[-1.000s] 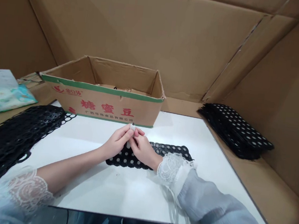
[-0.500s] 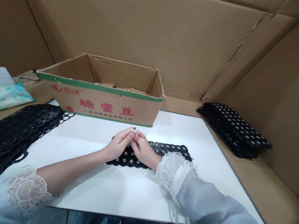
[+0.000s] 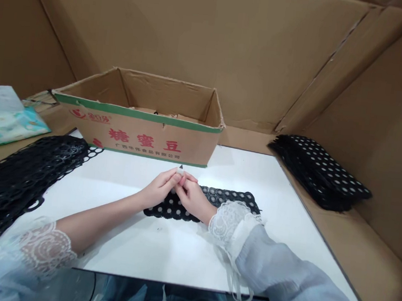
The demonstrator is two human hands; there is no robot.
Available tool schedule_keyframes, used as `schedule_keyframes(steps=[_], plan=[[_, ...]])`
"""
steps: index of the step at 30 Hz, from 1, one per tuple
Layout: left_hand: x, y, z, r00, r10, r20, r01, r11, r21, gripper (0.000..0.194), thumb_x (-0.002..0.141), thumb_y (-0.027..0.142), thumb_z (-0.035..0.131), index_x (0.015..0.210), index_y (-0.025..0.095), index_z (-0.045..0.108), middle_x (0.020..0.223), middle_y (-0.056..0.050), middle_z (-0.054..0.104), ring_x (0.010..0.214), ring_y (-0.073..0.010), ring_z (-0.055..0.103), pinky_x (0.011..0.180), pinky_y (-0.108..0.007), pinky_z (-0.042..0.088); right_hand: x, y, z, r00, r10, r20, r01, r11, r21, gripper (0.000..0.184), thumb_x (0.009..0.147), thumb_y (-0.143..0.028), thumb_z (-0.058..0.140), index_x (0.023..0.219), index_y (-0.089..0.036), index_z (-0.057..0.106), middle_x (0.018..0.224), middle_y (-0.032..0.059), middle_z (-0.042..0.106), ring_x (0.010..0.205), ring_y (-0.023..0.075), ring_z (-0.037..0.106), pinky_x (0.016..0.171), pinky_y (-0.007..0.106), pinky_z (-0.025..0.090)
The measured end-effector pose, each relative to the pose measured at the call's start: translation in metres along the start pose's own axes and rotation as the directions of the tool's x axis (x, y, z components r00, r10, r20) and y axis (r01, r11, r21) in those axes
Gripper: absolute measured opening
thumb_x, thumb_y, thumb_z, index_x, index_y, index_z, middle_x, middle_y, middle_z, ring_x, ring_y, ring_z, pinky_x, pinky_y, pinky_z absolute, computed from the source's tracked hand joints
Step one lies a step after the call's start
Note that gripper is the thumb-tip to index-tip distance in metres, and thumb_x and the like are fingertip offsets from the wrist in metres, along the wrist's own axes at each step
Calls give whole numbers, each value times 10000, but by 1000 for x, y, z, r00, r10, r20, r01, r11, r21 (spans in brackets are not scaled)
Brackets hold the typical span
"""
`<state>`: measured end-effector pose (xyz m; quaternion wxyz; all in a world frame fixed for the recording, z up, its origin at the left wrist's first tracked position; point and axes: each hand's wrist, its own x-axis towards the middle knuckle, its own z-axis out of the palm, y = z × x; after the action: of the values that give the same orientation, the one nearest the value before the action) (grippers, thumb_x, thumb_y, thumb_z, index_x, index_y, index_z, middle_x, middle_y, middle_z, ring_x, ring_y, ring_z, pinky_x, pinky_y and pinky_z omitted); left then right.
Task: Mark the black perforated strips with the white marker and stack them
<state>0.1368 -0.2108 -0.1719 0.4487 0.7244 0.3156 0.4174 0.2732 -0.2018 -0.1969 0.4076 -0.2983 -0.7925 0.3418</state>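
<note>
My left hand (image 3: 160, 188) and my right hand (image 3: 196, 199) meet over a black sheet (image 3: 234, 197) with rows of pale round spots, which lies flat on the white board. Both hands are closed, fingertips and thumbs pressed together. Between them, at the top, pokes out a small white piece with a dark pointed tip (image 3: 180, 170). Its lower part is hidden by the fingers, so its kind is unclear. The hands cover the middle of the sheet.
An open cardboard box (image 3: 145, 137) stands behind the hands. Black ring-holed sheets (image 3: 22, 175) are piled at left, near a tissue pack (image 3: 9, 125). Spotted black sheets (image 3: 321, 170) are stacked at right. Cardboard walls (image 3: 199, 30) enclose the white board (image 3: 133, 248).
The whole view has shifted slightly. My hands stay pressed together over the black sheet, with the small white piece still between them.
</note>
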Motion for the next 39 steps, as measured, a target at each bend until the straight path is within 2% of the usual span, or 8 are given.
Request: schedule_keyframes(steps=[10,14,18,23,29,33,36,39], plan=[[9,18,-10,1000,0,-12,1,1000,18,324,885,398,316,858,161,537,1047,-94,618,743,-142,560,610,-243,408,15,-12,-9,995,-97,-13,97,994,-58,212,865,-245,352,727,-167,493,734,36,548,709,126,522,717,286,461],[9,11,-7,997,30,-71,-26,998,51,331,884,400,318,859,158,543,1011,-90,633,805,-159,564,711,-270,418,14,-5,-8,996,-92,7,92,991,-95,226,867,-241,341,722,-161,496,749,47,543,733,137,518,725,298,463],[6,-1,-5,999,19,-27,-17,996,88,338,887,382,320,863,154,568,1010,-86,627,885,-175,549,793,-288,401,9,8,0,999,-51,-17,49,996,-77,201,857,-235,360,704,-161,468,729,44,535,713,132,515,711,292,467],[2,-1,-11,997,-37,-71,41,997,59,336,880,403,327,817,153,542,959,-84,639,715,-144,541,587,-239,389,13,3,4,999,-36,2,36,998,-46,188,856,-226,359,707,-170,460,720,41,545,684,125,521,685,283,472],[3,6,-10,999,12,-44,-10,999,45,330,881,385,334,853,153,568,1020,-92,624,836,-168,553,755,-269,403,15,2,0,997,-80,20,82,993,-85,165,851,-215,368,732,-163,471,753,44,557,709,127,525,702,291,465],[6,3,-10,1000,-3,-6,3,996,90,352,886,381,315,896,163,592,1043,-81,612,801,-157,550,785,-283,407,13,6,0,999,-21,28,23,998,-63,201,857,-225,356,727,-151,490,723,39,566,673,120,527,671,275,454],[9,6,-15,992,51,-111,-33,986,164,319,865,378,378,845,163,613,1084,-84,569,967,-187,505,863,-304,379,15,-2,-8,999,36,32,-33,997,-67,247,864,-278,360,741,-140,524,719,35,565,654,115,518,650,263,433],[9,13,-20,963,78,-260,-27,981,192,299,834,383,447,882,163,643,1046,-88,567,1036,-208,463,906,-328,349,17,-15,-19,997,41,-60,-48,993,-111,265,854,-352,393,803,-150,555,719,28,540,684,119,489,642,253,406]])
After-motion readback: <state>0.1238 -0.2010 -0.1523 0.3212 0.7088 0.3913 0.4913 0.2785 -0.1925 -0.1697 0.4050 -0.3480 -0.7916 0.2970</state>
